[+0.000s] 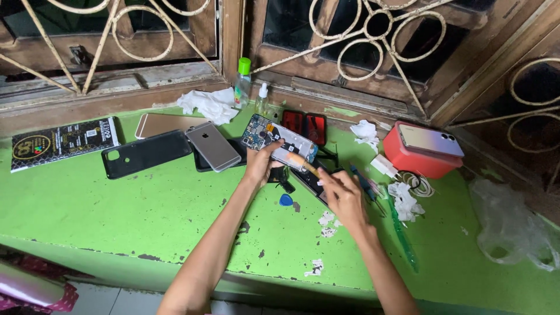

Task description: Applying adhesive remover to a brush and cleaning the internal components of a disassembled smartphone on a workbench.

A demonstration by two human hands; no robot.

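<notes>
Left hand point(261, 165) grips the opened phone point(279, 140) by its near edge, tilted up off the green bench point(146, 216), near the back edge, roughly mid-width. Right hand point(344, 195) pinched narrow around a thin tool with a pale wooden-looking handle point(303, 164), tip aimed at the phone's lower end. Can't tell if the tip is actually touching.

Progress, as I judge it: back cover is already off, board and internals exposed, so disassembly is well along. Whether anything is unplugged or lifted out yet, can't tell from here. Reassembly not started: a black back cover point(146, 153) lies separate to the left.

Phone's look: blue-green circuit board at the top end, silver metal shield or battery area over the rest, no cover on it.

Around it: silver phone face down point(213, 146) just left of my left hand, gold phone point(166, 123) behind that, blue pick point(286, 200) on the bench between my wrists, screwdrivers point(367, 185) right of my right hand, red box with a phone on top point(417, 157) toward the back right, clear bottle with green cap point(242, 81) on the sill.
</notes>
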